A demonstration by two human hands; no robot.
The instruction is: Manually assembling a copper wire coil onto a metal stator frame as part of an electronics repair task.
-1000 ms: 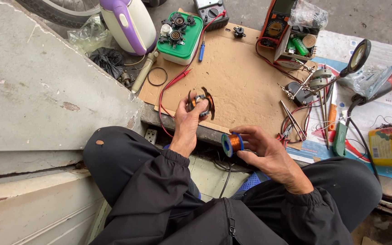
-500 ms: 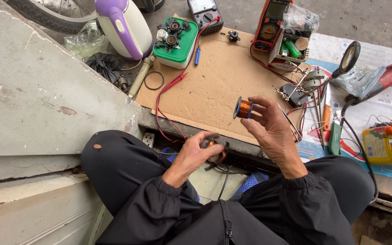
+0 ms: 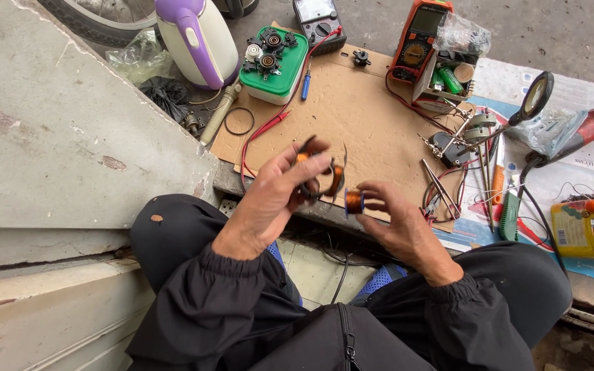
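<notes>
Half a second earlier the left hand (image 3: 269, 199) sat low by the lap; it had risen over the cardboard sheet (image 3: 352, 117) edge, fingers closed around the motor coil (image 3: 319, 172). The right hand (image 3: 400, 223) had dropped from mid-board and pinched the copper wire spool (image 3: 354, 201) just beside that coil.

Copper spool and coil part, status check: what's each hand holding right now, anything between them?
Left hand grips dark wound coil part. Right hand pinches copper wire spool. Both raised over cardboard sheet, close together, nothing between them.
</notes>
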